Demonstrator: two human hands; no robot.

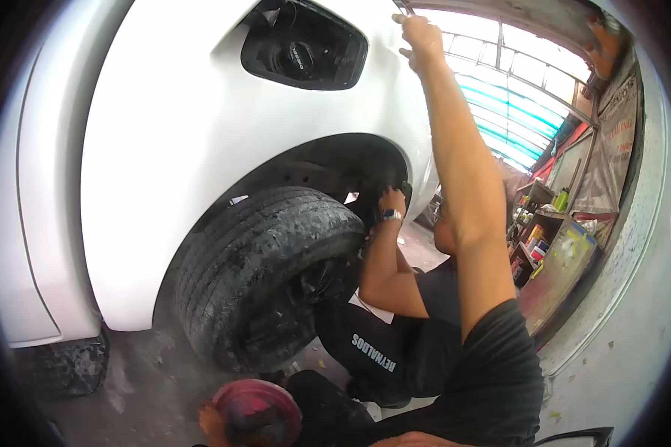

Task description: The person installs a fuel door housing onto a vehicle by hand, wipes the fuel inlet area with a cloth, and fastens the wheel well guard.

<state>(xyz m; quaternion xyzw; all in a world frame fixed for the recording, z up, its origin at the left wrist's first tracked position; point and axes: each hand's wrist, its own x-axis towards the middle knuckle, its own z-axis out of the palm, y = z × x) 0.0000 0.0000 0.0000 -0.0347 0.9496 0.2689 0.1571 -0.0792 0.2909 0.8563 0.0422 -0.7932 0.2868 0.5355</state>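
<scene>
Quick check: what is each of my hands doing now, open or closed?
Left hand: holding the red basin by its rim.
Right hand: raised, fingers partly spread; whether holding anything cannot be told.

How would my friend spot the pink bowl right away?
Find the big white car, then look at its dirty black tire. Just below that tire in the picture, at the bottom edge, is the round bowl, with the left hand at its left rim. Its pinkish-red color sets it apart from the black tire and grey floor.
</scene>
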